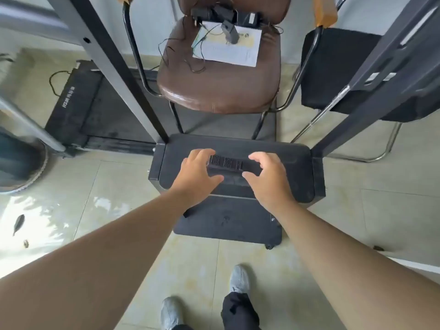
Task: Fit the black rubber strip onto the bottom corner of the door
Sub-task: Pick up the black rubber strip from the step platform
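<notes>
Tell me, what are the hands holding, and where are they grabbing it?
Both hold the ribbed black rubber strip by its ends: the left hand at its left end, the right hand at its right end.

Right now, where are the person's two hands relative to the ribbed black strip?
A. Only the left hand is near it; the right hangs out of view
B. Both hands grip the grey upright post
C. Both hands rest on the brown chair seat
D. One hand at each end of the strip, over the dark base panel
D: the left hand and right hand flank the ends of the ribbed black strip above the dark base panel.
</notes>
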